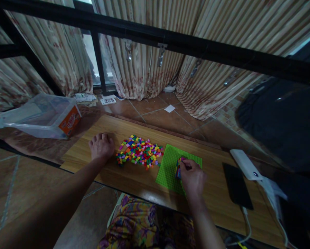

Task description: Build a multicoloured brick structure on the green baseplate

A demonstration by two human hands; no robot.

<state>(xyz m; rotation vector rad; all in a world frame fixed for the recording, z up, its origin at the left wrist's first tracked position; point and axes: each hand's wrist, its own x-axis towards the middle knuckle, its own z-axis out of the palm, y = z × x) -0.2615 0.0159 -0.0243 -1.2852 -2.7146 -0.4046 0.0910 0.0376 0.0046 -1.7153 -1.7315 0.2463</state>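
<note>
Both forearms (74, 190) are bare; patterned cloth (138, 221) (yellow and purple, busy) covers the lap.

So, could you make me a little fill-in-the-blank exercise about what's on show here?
1. The right hand is at a small cluster of bricks on the studded plate, whose colour is ____.
2. The loose bricks lie between that plate and the person's ____ hand.
3. The clear plastic box has a mostly ____ label on one end.
4. The cable plugged into the black phone is coloured ____.

Missing words: green; left; orange; white.
</note>
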